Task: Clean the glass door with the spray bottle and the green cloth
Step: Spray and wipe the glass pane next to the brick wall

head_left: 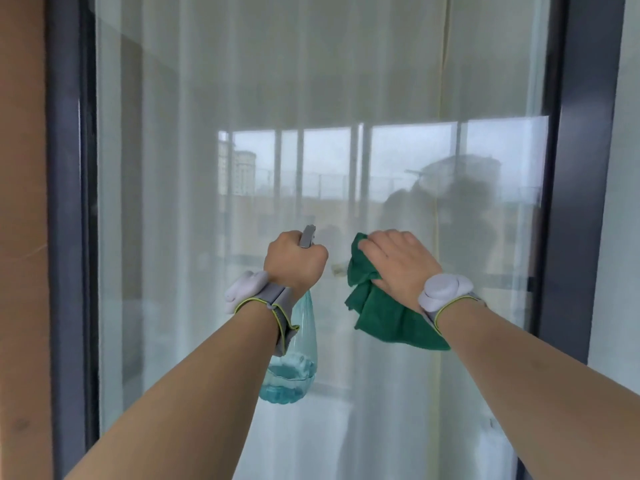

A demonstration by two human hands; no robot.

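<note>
Glass door (311, 98), pane ahead of both grips, wiping step apparently in hand; green cloth (384, 317), under right hand (398, 261), flat fingers pressing it to the glass, next sweeping across; spray bottle (294, 368), hanging below left hand (294, 261), fingers clamped round its neck.

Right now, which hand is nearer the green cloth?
Right. The right hand presses the green cloth on the glass; the left hand grips the spray bottle beside it.
</note>
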